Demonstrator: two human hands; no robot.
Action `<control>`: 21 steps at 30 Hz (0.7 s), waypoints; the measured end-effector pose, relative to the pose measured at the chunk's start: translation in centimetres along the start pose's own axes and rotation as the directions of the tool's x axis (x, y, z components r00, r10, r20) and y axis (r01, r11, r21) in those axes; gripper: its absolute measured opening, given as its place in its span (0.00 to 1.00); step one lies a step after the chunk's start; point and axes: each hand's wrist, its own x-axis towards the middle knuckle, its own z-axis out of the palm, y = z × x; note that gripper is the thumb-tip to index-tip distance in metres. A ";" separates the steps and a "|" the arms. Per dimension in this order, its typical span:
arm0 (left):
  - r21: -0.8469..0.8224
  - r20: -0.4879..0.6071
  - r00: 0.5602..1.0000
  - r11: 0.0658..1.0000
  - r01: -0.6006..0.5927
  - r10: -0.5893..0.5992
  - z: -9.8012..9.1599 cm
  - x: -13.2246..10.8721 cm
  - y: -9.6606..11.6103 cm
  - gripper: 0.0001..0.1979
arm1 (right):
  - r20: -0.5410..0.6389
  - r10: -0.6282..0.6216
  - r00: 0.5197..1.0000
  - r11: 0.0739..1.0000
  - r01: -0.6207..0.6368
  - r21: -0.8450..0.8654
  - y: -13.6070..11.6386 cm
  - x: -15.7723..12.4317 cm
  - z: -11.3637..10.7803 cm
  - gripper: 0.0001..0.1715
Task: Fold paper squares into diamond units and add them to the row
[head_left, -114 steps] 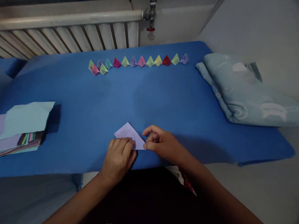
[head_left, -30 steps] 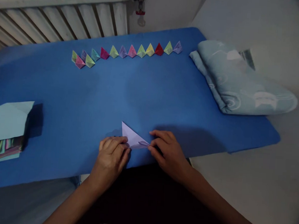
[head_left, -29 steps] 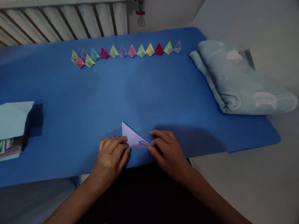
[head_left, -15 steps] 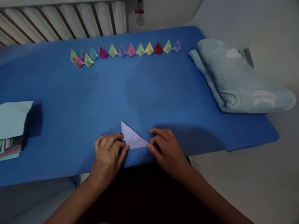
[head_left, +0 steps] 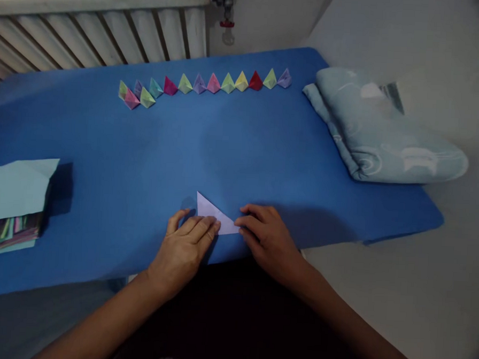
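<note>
A light purple sheet of paper (head_left: 209, 211), folded into a triangle, lies near the front edge of the blue table (head_left: 144, 158). My left hand (head_left: 188, 244) rests flat on the paper's lower left part, fingers stretched over it and covering that corner. At the paper's right tip, my right hand (head_left: 266, 234) pinches the corner between thumb and fingers. The paper's upper point stands free of both hands.
Several small folded paper pieces (head_left: 213, 83) in many colours form a row along the back. A stack of coloured paper (head_left: 18, 189) lies at the left. At the right sits a folded grey-green blanket (head_left: 386, 133). A radiator (head_left: 110, 33) stands behind the table.
My left hand has gone from gripping the paper's left edge to lying flat across it, shifting right. My right hand stays at the right tip. The view has shifted slightly.
</note>
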 end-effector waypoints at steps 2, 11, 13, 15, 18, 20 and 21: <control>0.030 0.010 1.000 0.999 0.029 -0.029 0.1 0.3 0.2 0.21 | 0.046 -0.023 0.999 0.999 0.024 -0.025 -0.2 0.2 -0.1 0.17; 0.166 0.047 0.991 0.980 0.112 -0.122 0.5 0.8 1.1 0.24 | 0.243 -0.023 0.970 0.981 0.069 -0.183 -1.6 1.3 -0.6 0.13; 0.180 0.032 0.994 0.978 0.100 -0.107 0.3 0.0 1.2 0.25 | 0.250 -0.037 0.967 0.977 0.088 -0.193 -1.5 1.0 -0.7 0.12; 0.182 0.022 0.996 0.980 0.080 -0.086 0.1 -0.9 1.2 0.25 | 0.253 -0.047 0.966 0.973 0.102 -0.208 -1.4 0.7 -0.8 0.13; 0.157 0.017 0.997 0.985 0.073 -0.076 -0.3 -2.1 1.3 0.25 | 0.250 -0.037 0.968 0.973 0.091 -0.210 -1.4 0.9 -0.8 0.11; 0.126 0.008 0.997 0.989 0.076 -0.078 -0.4 -2.7 1.3 0.25 | 0.248 -0.029 0.968 0.973 0.084 -0.213 -1.6 1.6 -0.6 0.09; 0.111 -0.002 0.997 0.991 0.079 -0.080 -0.4 -3.0 1.3 0.24 | 0.249 -0.030 0.968 0.972 0.086 -0.219 -1.8 2.1 -0.4 0.09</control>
